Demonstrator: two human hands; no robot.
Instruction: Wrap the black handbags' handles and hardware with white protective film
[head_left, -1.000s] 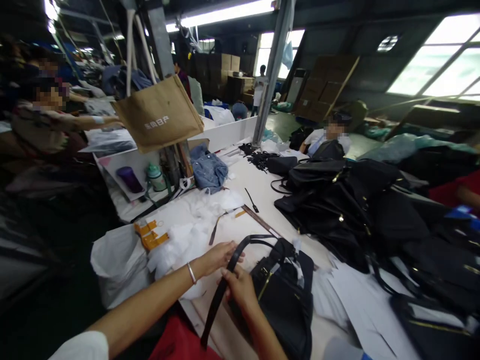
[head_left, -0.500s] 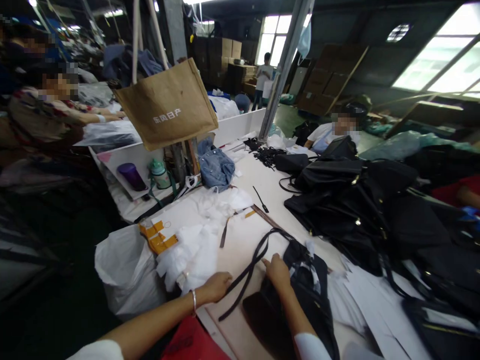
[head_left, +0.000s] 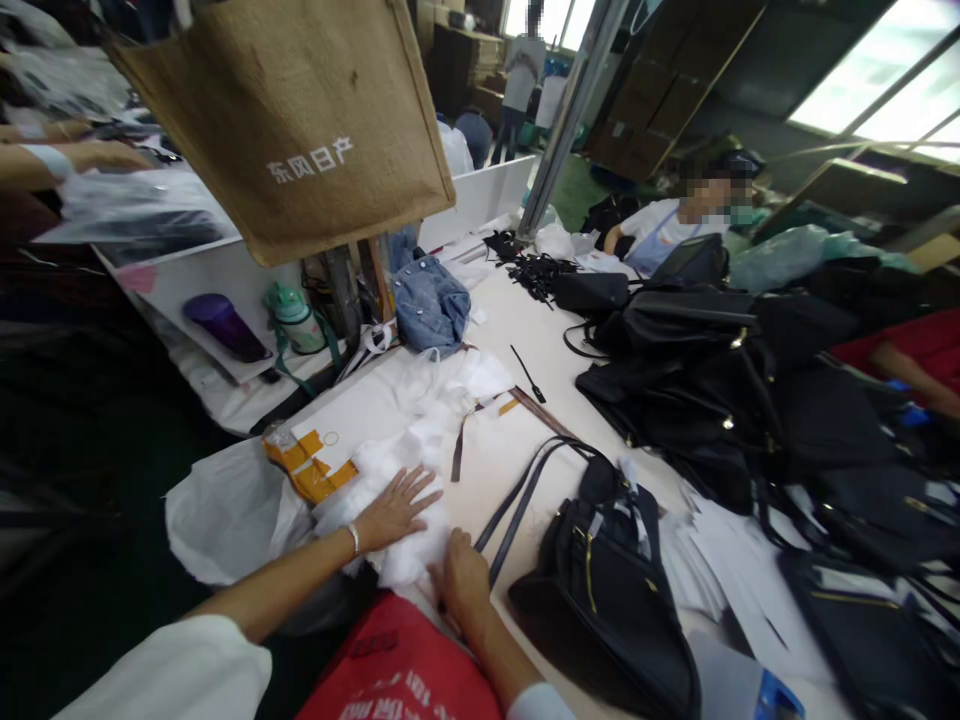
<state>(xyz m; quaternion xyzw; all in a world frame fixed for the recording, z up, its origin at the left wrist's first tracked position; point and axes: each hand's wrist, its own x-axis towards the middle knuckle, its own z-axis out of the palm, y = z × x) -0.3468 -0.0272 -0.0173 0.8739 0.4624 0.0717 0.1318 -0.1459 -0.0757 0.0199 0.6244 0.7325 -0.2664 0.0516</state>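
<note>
My left hand (head_left: 397, 510) lies open with its fingers spread on a crumpled pile of thin white sheets (head_left: 424, 550). Close beside it, my right hand (head_left: 463, 578) is closed near the table's front edge; whatever its fingers grip, if anything, is hidden. A black handbag (head_left: 622, 610) with gold zips rests on the table to the right of that hand. Its long black straps (head_left: 517, 495) run over the tabletop, passing right by my right hand.
A heap of black bags (head_left: 675, 360) covers the table's right side, near stacked white sheets (head_left: 739, 575). A brown cloth bag (head_left: 300, 120) hangs at upper left above a purple bottle (head_left: 225, 325). Co-workers sit around; a metal post (head_left: 559, 130) rises behind.
My left hand has moved left from the strap onto the white sheets and spread out. My right hand has left the bag and come toward the front edge. The bag's gold zips now show.
</note>
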